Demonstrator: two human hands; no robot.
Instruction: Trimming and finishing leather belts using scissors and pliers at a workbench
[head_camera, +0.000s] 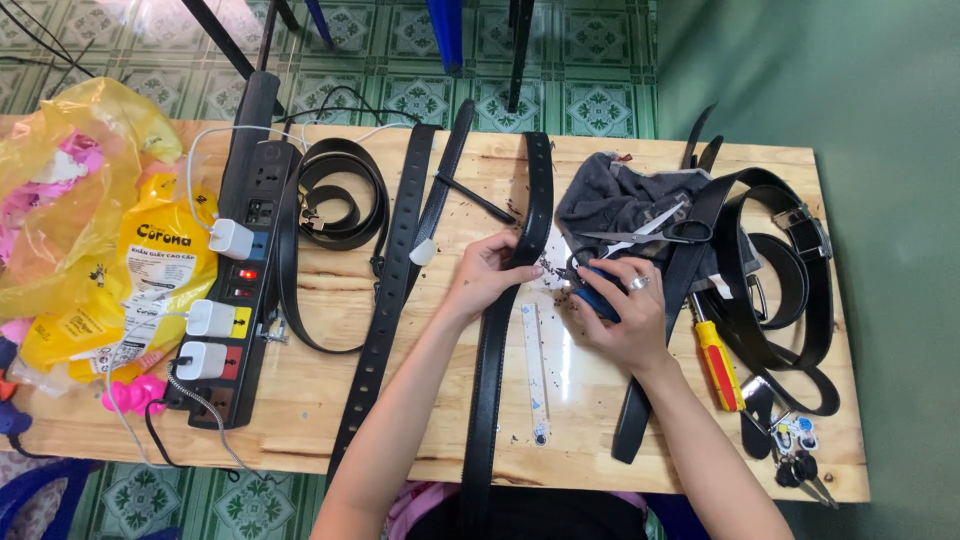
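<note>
A long black belt (492, 360) runs down the middle of the wooden table (330, 380) toward me. My left hand (487, 273) pinches this belt near its upper part. My right hand (622, 308) grips a blue-handled tool (597, 290), a punch plier by its look, with its black tip right beside the belt. Small dark bits lie scattered around that spot. A clear plastic ruler (535, 372) lies between my forearms, next to the belt.
Scissors (650, 232) rest on a grey cloth (615, 200). Coiled black belts (790, 290) lie at right, more belts (395, 290) at left. Also present: a red-yellow screwdriver (717, 365), keys (795, 455), a power strip (240, 260) with white chargers, a yellow bag (90, 220).
</note>
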